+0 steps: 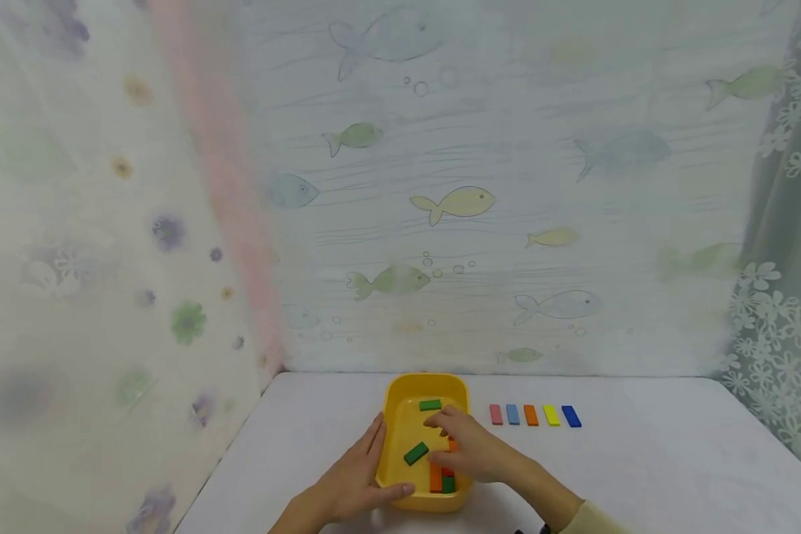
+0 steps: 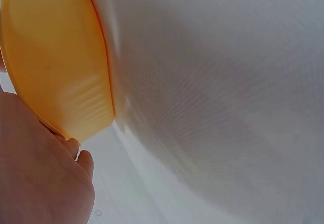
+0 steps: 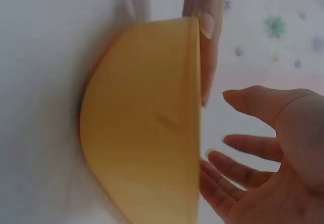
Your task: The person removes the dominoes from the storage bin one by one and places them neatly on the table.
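A yellow plastic tub [image 1: 392,415] stands on the white table with green blocks [image 1: 416,453], orange blocks [image 1: 435,479] and a red block [image 1: 448,472] inside. My left hand [image 1: 347,478] rests against its left side, fingers stretched along the rim and thumb over the front edge. In the left wrist view, that hand lies along the tub's rim [image 2: 55,72]. Over the tub's right half is my right hand [image 1: 474,449], fingers loosely bent and apart. The right wrist view shows nothing between its fingers; the tub's outer wall [image 3: 142,118] hides the blocks there.
Right of the tub lies a spaced row: a pink block [image 1: 496,414], a light blue block [image 1: 512,414], an orange block [image 1: 531,415], a yellow block [image 1: 551,415] and a dark blue block [image 1: 571,416]. A fish-patterned curtain [image 1: 467,297] hangs behind the table.
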Demonstrator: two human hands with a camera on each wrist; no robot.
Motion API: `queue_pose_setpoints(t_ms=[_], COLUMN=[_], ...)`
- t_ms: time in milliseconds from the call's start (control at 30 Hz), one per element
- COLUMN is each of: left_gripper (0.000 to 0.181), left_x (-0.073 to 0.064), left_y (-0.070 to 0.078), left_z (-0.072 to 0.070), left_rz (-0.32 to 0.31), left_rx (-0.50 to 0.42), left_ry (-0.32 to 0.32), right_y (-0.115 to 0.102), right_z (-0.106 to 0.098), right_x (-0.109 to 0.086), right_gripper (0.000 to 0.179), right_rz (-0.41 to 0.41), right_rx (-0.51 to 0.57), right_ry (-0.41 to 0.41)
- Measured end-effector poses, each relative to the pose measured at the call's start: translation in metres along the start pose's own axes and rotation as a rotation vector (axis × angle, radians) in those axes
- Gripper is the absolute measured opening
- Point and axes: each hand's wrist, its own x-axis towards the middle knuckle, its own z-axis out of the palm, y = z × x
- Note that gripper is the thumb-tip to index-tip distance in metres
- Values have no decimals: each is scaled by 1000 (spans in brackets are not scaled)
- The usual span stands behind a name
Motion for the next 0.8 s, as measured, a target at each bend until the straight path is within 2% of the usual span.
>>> queue_pose_setpoints(t_ms=[167,400,633,800], left_gripper=[111,111,113,113], left_x=[0,0,0,1], left_y=[-1,-2,-1,-2], left_z=[0,0,1,1], left_rz=[12,48,52,43], left_rx=[2,1,-2,10], left_ry=[5,20,30,26], right_y=[-1,-4,2,0], right_z=[21,39,57,60], right_x=[16,33,46,51], right_gripper=[46,58,50,48], right_rz=[64,178,363,430], right_rx=[-45,-113,-186,-204], right_ry=[13,100,127,130])
